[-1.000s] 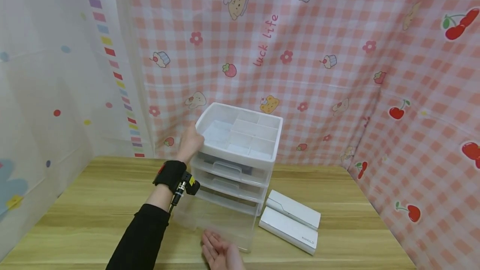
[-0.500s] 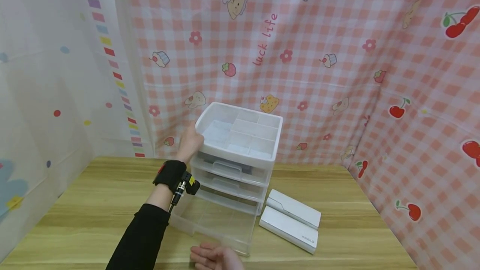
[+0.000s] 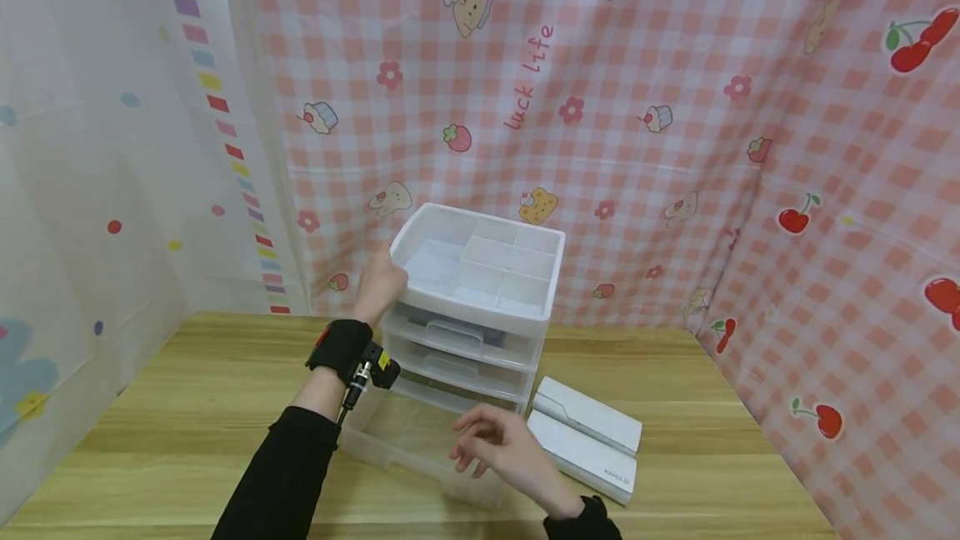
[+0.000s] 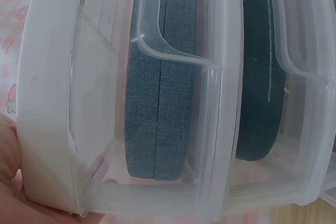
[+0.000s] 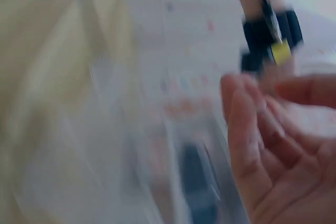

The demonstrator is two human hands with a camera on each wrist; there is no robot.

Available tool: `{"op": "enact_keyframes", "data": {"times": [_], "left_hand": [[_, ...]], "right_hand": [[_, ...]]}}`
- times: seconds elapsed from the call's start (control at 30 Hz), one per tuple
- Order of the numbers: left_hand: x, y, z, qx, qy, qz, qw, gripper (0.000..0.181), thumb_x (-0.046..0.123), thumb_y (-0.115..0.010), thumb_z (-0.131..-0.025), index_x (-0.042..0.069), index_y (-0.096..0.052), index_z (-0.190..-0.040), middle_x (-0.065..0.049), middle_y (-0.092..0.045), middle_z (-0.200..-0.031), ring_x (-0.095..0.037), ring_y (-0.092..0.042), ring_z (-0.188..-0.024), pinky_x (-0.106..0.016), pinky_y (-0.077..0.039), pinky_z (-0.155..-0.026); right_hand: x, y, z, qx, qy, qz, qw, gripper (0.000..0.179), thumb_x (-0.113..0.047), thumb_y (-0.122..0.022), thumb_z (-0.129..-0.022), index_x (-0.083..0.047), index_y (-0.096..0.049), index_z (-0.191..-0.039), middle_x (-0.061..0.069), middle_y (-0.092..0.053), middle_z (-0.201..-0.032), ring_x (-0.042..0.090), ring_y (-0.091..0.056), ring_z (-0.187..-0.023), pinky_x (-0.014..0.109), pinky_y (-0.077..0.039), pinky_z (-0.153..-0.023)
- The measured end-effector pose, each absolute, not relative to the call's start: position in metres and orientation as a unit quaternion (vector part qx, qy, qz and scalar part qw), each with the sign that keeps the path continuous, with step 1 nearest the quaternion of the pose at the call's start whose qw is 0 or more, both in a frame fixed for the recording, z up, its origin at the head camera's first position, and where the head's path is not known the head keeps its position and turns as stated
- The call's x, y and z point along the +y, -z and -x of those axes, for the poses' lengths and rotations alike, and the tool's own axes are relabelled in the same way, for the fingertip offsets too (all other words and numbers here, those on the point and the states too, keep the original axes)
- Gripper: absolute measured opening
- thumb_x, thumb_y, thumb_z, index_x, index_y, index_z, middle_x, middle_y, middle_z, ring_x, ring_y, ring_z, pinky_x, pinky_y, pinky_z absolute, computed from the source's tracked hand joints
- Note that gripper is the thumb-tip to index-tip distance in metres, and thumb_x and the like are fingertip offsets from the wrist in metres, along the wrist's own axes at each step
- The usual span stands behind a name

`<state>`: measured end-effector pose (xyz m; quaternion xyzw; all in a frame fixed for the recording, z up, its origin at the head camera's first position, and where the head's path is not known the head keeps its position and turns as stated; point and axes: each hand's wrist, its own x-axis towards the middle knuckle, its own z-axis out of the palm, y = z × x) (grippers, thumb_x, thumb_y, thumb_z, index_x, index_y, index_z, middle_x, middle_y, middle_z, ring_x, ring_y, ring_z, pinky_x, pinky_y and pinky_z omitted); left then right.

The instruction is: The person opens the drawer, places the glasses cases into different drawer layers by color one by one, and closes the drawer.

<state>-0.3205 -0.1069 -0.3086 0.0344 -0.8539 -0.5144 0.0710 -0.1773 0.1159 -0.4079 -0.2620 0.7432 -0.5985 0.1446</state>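
Observation:
A white plastic drawer organizer (image 3: 468, 317) with a divided top tray stands on the table. My left hand (image 3: 381, 280) grips the tray's left rim. The lowest drawer (image 3: 401, 432), made of clear plastic, is pulled out towards me. Over its right part hovers my right hand (image 3: 501, 444), fingers loosely bent and holding nothing; that hand (image 5: 283, 156) also looks bare in the blurred right wrist view. Through the closed upper drawers, the left wrist view shows a blue fabric-covered case (image 4: 160, 103) and a dark green case (image 4: 256, 77).
Two white oblong cases, a rear one (image 3: 592, 417) and a lettered front one (image 3: 585, 452), lie side by side right of the organizer. Wood-grain table (image 3: 202, 432) surrounds everything. Pink checked cloth (image 3: 622, 148) hangs close behind.
My right hand has swung from below the bottom drawer's front edge up and right, over the drawer. That drawer's front came slightly nearer early on. My left hand has kept its place.

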Motion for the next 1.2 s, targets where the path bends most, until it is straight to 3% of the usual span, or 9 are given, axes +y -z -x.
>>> {"op": "enact_keyframes", "data": {"times": [0.1, 0.23, 0.37, 0.53, 0.73, 0.9, 1.2], "left_hand": [[-0.108, 0.31, 0.321, -0.855, 0.512, -0.034, 0.074, 0.056, -0.005, -0.041, -0.087, 0.0, -0.029, -0.142, -0.023, -0.041, -0.142, -0.038, -0.042, -0.129, -0.054, -0.034, -0.11], [-0.108, 0.311, 0.323, -0.857, 0.508, -0.034, 0.079, 0.056, -0.005, -0.041, -0.087, -0.001, -0.03, -0.141, -0.023, -0.042, -0.14, -0.037, -0.043, -0.127, -0.054, -0.035, -0.109], [-0.108, 0.312, 0.324, -0.858, 0.506, -0.036, 0.081, 0.054, -0.006, -0.042, -0.086, -0.002, -0.031, -0.139, -0.024, -0.044, -0.137, -0.037, -0.044, -0.124, -0.054, -0.037, -0.107], [-0.107, 0.311, 0.323, -0.855, 0.512, -0.039, 0.078, 0.055, -0.006, -0.042, -0.086, 0.0, -0.03, -0.14, -0.023, -0.044, -0.136, -0.037, -0.045, -0.123, -0.054, -0.037, -0.106], [-0.107, 0.31, 0.322, -0.855, 0.511, -0.036, 0.081, 0.056, -0.006, -0.042, -0.086, 0.0, -0.031, -0.14, -0.023, -0.044, -0.137, -0.038, -0.045, -0.123, -0.054, -0.037, -0.106], [-0.107, 0.311, 0.321, -0.856, 0.511, -0.034, 0.079, 0.057, -0.006, -0.042, -0.086, 0.0, -0.03, -0.142, -0.024, -0.043, -0.139, -0.039, -0.044, -0.126, -0.055, -0.037, -0.106], [-0.107, 0.309, 0.322, -0.855, 0.513, -0.043, 0.069, 0.057, -0.007, -0.042, -0.086, 0.0, -0.029, -0.141, -0.023, -0.04, -0.142, -0.038, -0.041, -0.131, -0.053, -0.034, -0.11]], "right_hand": [[0.14, 0.404, 0.191, 0.808, 0.517, 0.272, 0.083, 0.02, -0.012, -0.059, -0.093, -0.002, -0.061, -0.11, 0.022, -0.069, -0.09, 0.015, -0.067, -0.071, 0.025, -0.053, -0.061], [0.171, 0.408, 0.208, 0.888, 0.376, 0.266, 0.014, 0.015, -0.012, -0.063, -0.09, -0.006, -0.064, -0.103, 0.007, -0.069, -0.084, 0.013, -0.063, -0.07, 0.021, -0.048, -0.062], [0.194, 0.416, 0.216, 0.941, 0.276, 0.197, 0.009, 0.02, -0.016, -0.07, -0.084, -0.006, -0.064, -0.1, 0.0, -0.064, -0.083, 0.008, -0.056, -0.071, 0.023, -0.043, -0.061], [0.208, 0.421, 0.216, 0.976, 0.185, 0.117, 0.001, 0.039, -0.023, -0.084, -0.067, -0.006, -0.064, -0.096, 0.004, -0.062, -0.087, 0.013, -0.056, -0.071, 0.03, -0.045, -0.059], [0.21, 0.423, 0.214, 0.992, 0.075, 0.098, -0.025, 0.047, -0.025, -0.092, -0.051, -0.008, -0.059, -0.08, 0.002, -0.059, -0.078, 0.018, -0.056, -0.069, 0.037, -0.047, -0.058], [0.207, 0.429, 0.213, 0.995, 0.026, 0.092, -0.04, 0.051, -0.024, -0.092, -0.045, -0.007, -0.064, -0.083, 0.005, -0.061, -0.081, 0.024, -0.062, -0.075, 0.044, -0.049, -0.061], [0.202, 0.434, 0.214, 0.994, -0.01, 0.093, -0.063, 0.051, -0.02, -0.093, -0.038, -0.007, -0.065, -0.078, 0.004, -0.058, -0.076, 0.024, -0.059, -0.07, 0.042, -0.046, -0.055]]}}
